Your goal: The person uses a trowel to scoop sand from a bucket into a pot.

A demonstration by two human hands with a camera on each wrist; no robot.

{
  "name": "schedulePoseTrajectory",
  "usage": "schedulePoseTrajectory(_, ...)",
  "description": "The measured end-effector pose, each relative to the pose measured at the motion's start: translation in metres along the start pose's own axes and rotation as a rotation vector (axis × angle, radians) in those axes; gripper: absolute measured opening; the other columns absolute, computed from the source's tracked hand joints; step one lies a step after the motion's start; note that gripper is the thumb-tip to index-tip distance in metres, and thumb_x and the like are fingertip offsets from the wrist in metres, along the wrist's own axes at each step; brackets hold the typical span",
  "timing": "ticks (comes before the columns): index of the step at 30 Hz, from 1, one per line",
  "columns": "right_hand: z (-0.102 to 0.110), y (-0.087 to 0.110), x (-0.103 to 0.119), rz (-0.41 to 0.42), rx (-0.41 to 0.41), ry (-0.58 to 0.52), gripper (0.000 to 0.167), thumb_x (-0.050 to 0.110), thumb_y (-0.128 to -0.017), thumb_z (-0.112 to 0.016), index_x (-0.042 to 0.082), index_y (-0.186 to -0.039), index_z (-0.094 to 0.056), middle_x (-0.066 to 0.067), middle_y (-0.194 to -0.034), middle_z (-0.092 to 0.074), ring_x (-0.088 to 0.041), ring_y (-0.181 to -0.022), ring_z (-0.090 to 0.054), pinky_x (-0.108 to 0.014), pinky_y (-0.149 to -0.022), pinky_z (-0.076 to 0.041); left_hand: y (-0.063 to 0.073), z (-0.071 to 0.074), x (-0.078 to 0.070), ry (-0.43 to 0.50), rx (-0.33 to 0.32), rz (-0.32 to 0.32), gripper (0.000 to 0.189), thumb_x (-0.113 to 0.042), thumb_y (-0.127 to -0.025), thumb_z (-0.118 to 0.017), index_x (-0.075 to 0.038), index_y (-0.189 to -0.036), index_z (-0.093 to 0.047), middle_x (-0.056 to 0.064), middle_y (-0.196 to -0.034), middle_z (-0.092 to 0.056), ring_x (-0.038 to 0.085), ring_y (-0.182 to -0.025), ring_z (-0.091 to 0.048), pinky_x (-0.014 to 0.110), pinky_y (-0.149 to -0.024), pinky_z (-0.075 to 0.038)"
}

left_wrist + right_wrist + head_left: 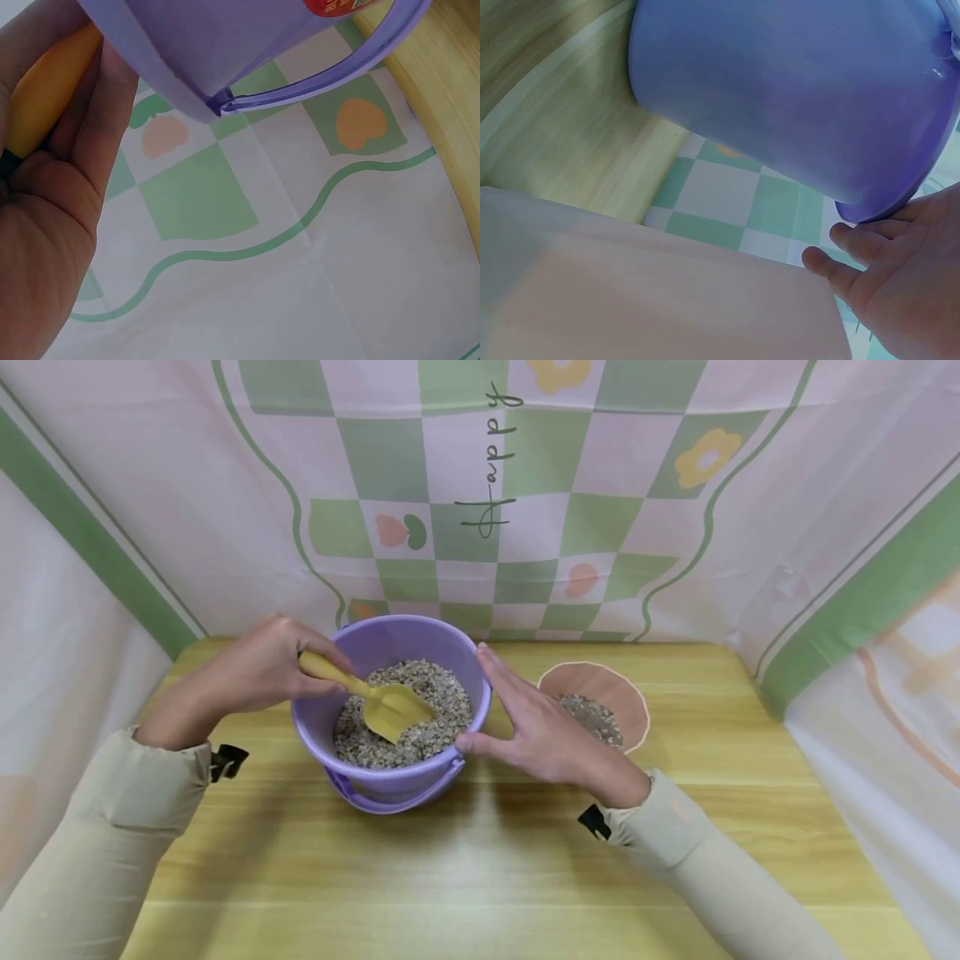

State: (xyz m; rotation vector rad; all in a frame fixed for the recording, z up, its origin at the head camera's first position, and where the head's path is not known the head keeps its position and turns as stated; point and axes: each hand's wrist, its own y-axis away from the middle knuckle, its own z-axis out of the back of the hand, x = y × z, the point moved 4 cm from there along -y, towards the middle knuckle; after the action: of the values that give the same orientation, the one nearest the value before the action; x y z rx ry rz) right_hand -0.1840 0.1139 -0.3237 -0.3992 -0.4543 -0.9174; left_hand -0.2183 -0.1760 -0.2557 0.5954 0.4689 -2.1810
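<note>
A purple bucket stands on the table, partly filled with small mixed-colour gravel. My left hand grips the handle of a yellow toy shovel above the bucket's left rim. The shovel's blade lies tilted on the gravel inside. In the left wrist view the fingers wrap round the yellow handle close beside the purple rim. My right hand rests against the bucket's right rim with its fingers extended and thumb spread. Right behind that hand sits a pink scalloped bowl with some gravel in its bottom.
The wooden table runs up to a hanging cloth with green checks at the back. More cloth hangs along the left and right sides. The bucket's handle hangs down at its front.
</note>
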Motion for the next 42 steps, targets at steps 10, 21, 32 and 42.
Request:
schedulePoseTrajectory(10, 0.000, 0.000, 0.000, 0.006, -0.003, 0.000, 0.103, 0.069, -0.088, -0.058, 0.033, -0.157, 0.009, 0.006, -0.165, 0.006, -0.028, -0.151, -0.013, -0.057, -0.117, -0.023, 0.004, 0.007, 0.002, -0.014, 0.001, 0.039, 0.014, -0.008, -0.080, -0.082, -0.007, -0.093, -0.079, 0.000, -0.078, -0.072, 0.009, -0.054, -0.057, 0.022, -0.047, -0.051)
schedulePoseTrajectory(21, 0.001, 0.000, 0.001, 0.021, -0.011, -0.001, 0.104, 0.067, -0.088, -0.061, 0.032, -0.158, 0.007, 0.003, -0.165, 0.001, -0.027, -0.151, -0.014, -0.057, -0.117, -0.023, 0.005, 0.013, 0.000, -0.045, -0.002, 0.038, 0.010, -0.007, -0.082, -0.080, -0.011, -0.091, -0.079, 0.000, -0.081, -0.072, 0.011, -0.057, -0.059, 0.025, -0.050, -0.053)
schedulePoseTrajectory(32, 0.001, -0.001, 0.000, 0.025, -0.017, 0.005, 0.104, 0.068, -0.087, -0.060, 0.033, -0.158, 0.007, 0.003, -0.165, 0.000, -0.027, -0.151, -0.015, -0.057, -0.116, -0.024, 0.006, 0.019, -0.003, -0.052, -0.037, -0.007, 0.009, -0.008, -0.081, -0.081, -0.015, -0.086, -0.079, -0.001, -0.087, -0.076, 0.008, -0.069, -0.068, 0.023, -0.061, -0.058)
schedulePoseTrajectory(42, 0.001, -0.002, -0.001, 0.021, -0.015, -0.010, 0.105, 0.069, -0.086, -0.061, 0.033, -0.158, 0.007, 0.002, -0.165, 0.000, -0.029, -0.151, -0.015, -0.060, -0.115, -0.024, 0.007, 0.028, -0.005, -0.124, -0.068, 0.051, 0.010, -0.010, -0.081, -0.083, -0.019, -0.084, -0.079, -0.004, -0.086, -0.075, 0.010, -0.067, -0.061, 0.020, -0.062, -0.050)
